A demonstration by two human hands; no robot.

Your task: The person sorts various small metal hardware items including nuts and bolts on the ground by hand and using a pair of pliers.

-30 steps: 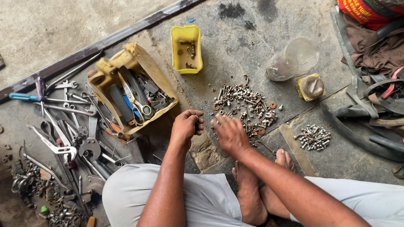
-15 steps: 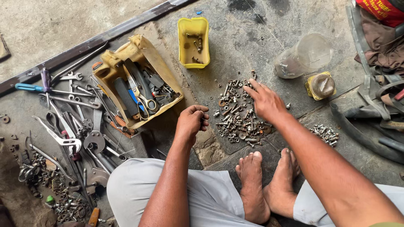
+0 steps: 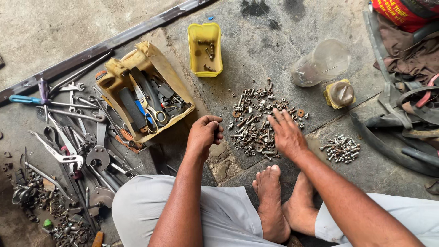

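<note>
A yellow plastic tub (image 3: pixel 205 50) holding a few bolts is set on the concrete floor (image 3: pixel 68 27). Beside it, a cut-open yellow container (image 3: pixel 114 75) is filled with scissors (image 3: pixel 148 103) and files. Wrenches and pliers (image 3: pixel 64 137) are spread at the left. A clear plastic bottle (image 3: pixel 320 64) and dark rubber tubes (image 3: pixel 398 132) are seen at the right.

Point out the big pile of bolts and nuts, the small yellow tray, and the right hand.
big pile of bolts and nuts (image 3: pixel 249 114), head view, on the pile's left middle.
small yellow tray (image 3: pixel 204 32), head view, on its far inner wall.
right hand (image 3: pixel 287 133), head view, on the back of the hand.
</note>
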